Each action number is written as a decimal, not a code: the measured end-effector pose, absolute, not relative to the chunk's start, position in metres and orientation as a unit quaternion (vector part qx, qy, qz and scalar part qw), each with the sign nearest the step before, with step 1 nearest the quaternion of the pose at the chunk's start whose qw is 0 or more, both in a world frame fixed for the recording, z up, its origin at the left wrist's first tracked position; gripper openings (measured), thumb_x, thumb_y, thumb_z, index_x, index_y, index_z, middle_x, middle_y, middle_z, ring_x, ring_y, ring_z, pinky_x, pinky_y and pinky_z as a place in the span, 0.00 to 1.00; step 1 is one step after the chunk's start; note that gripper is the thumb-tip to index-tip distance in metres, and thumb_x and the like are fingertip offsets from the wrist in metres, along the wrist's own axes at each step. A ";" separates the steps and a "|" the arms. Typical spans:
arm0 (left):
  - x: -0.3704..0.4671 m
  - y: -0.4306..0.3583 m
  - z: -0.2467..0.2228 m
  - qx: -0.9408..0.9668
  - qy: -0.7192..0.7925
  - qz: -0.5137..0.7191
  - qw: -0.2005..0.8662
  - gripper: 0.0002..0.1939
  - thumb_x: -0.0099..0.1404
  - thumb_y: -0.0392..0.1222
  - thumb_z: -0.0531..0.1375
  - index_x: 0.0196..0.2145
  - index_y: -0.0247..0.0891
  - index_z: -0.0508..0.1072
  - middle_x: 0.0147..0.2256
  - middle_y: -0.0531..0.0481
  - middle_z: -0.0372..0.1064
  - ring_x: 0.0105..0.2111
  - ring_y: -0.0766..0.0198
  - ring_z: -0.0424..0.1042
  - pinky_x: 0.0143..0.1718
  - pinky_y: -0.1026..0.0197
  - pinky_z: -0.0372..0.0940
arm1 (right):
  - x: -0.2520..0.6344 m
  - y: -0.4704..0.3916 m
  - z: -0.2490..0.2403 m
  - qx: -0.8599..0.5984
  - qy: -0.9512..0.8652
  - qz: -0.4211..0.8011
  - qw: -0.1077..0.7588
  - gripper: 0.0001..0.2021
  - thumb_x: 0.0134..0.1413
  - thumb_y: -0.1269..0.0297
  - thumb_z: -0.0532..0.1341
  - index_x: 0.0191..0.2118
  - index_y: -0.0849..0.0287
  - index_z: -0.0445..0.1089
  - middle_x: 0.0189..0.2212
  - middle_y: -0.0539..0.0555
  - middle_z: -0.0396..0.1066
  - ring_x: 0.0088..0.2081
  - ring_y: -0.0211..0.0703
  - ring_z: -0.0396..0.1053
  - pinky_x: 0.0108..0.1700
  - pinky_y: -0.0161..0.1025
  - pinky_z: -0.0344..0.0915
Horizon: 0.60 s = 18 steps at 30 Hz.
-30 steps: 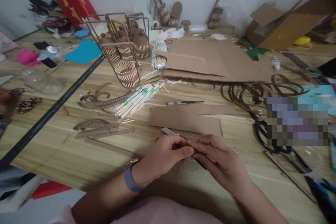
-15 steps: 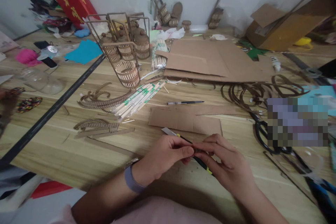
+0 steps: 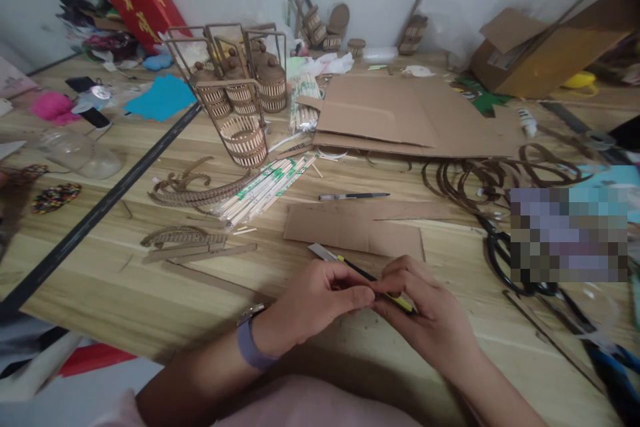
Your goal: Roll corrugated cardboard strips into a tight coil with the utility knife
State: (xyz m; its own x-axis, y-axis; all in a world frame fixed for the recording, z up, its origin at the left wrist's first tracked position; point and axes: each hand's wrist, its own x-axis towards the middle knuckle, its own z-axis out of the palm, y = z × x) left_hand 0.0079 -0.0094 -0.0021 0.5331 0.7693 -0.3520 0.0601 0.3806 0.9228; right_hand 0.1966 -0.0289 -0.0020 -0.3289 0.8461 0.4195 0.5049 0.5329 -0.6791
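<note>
My left hand is closed, with thumb and index finger pinched together. My right hand meets it at the fingertips, its fingers bent and also closed. Whatever is between the fingers is small and mostly hidden. A yellow and black utility knife, its blade out to the left, lies below the fingers and is partly covered by them. Just beyond the hands is a cut cardboard piece. A pen lies behind that.
Small slatted baskets with tall handles stand back left. Nearer are wrapped sticks and corrugated cardboard strips. Large cardboard sheets lie at the back. To the right are coiled brown strips and black-handled scissors.
My right hand's fingers have shifted and lifted slightly, showing more of the knife's yellow handle end. My left hand has barely moved.
</note>
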 end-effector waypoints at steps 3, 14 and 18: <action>0.007 -0.009 -0.003 0.499 0.420 0.265 0.710 0.15 0.59 0.48 0.64 0.36 0.31 0.79 0.28 0.50 0.71 0.28 0.66 0.65 0.31 0.63 0.56 | 0.198 -0.029 -0.003 -0.437 -0.786 0.238 0.366 0.07 0.58 0.67 0.64 0.43 0.53 0.74 0.30 0.52 0.73 0.31 0.40 0.73 0.31 0.35 0.72; 0.010 -0.009 -0.004 0.454 0.402 0.281 0.744 0.21 0.55 0.57 0.66 0.31 0.31 0.77 0.25 0.52 0.68 0.27 0.66 0.65 0.32 0.62 0.60 | 0.202 -0.030 0.000 -0.429 -0.805 0.197 0.360 0.13 0.63 0.68 0.58 0.49 0.51 0.76 0.32 0.54 0.74 0.33 0.41 0.75 0.33 0.35 0.75; 0.011 -0.010 -0.005 0.433 0.403 0.283 0.755 0.23 0.53 0.59 0.67 0.31 0.32 0.77 0.25 0.52 0.68 0.27 0.65 0.66 0.34 0.61 0.61 | 0.202 -0.032 0.000 -0.444 -0.793 0.185 0.373 0.11 0.62 0.69 0.59 0.45 0.52 0.76 0.31 0.53 0.75 0.32 0.40 0.75 0.33 0.34 0.75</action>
State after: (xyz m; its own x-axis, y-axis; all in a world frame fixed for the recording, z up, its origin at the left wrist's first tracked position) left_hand 0.0111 -0.0097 -0.0045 0.5153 0.7762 -0.3633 -0.0792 0.4652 0.8817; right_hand 0.2025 -0.0318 0.0002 -0.3269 0.8427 0.4278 0.5674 0.5370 -0.6243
